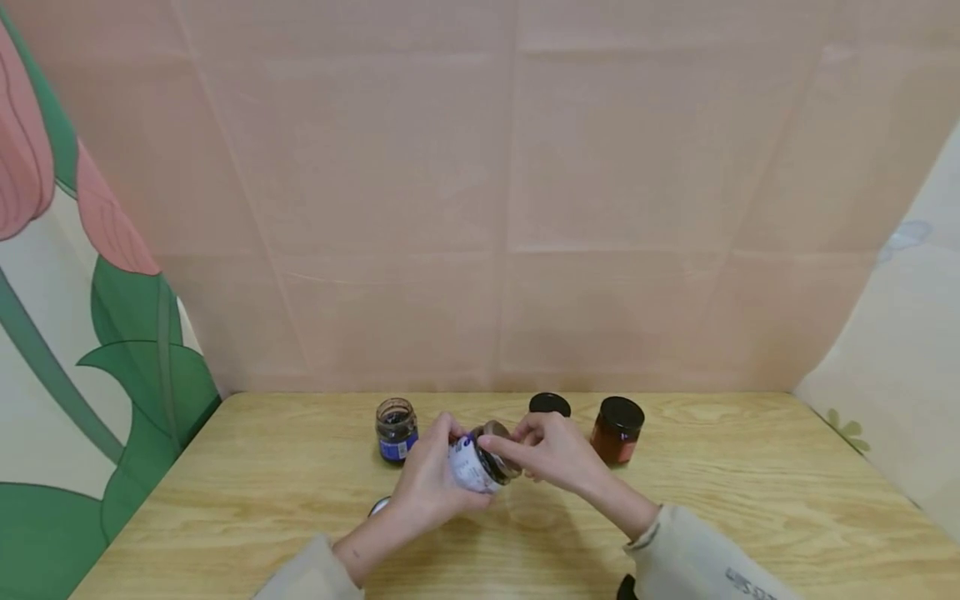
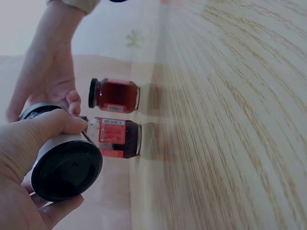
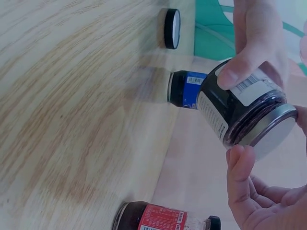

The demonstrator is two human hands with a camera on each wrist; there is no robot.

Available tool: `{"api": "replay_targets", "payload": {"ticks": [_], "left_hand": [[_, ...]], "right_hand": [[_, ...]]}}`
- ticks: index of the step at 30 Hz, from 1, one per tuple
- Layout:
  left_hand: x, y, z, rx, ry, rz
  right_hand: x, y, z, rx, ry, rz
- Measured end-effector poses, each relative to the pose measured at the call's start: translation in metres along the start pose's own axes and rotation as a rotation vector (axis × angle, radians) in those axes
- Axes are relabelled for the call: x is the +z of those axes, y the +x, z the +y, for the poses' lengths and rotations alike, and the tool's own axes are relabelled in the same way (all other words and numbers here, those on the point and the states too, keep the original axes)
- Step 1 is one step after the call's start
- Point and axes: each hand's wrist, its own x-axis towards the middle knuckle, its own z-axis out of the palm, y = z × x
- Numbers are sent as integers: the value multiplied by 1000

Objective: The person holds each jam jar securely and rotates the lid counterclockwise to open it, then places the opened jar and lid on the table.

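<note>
now, left hand [image 1: 431, 475]: thumb and fingers wrapped round the jar [image 1: 471, 467].
jar: held over the middle of the worktop [image 1: 225, 500], clear of it, tilted, mouth toward the right hand [image 1: 558, 450]; white label, dark contents.
right hand: fingers pinching the lid [image 3: 272, 127] by its rim.
lid: silver, at the jar's mouth; cannot tell whether it is seated.
blue jar [image 1: 397, 431]: upright, open-topped, near the worktop's back edge, left of the jar.
red jar [image 1: 618, 431]: upright, black-capped, near the back edge, toward the right corner.
red-label jar [image 2: 112, 132]: upright, black-capped, left of the red jar, apart from it.
loose cap [image 3: 172, 28]: white inside up, toward the worktop's left edge.
</note>
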Motion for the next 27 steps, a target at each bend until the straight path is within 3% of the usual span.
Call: {"api": "replay_targets", "payload": {"ticks": [14,24,27], "left_hand": [[0,1,-1,-6,0,-17],[-3,1,-5,-4,-53,-56],[-6,1,-7,-28,-94,-81]], "right_hand": [[-4,0,4,-67,68,-63],[-6,1,8,-102,78,-102],[-6,2,9,-152,65,-102]]}}
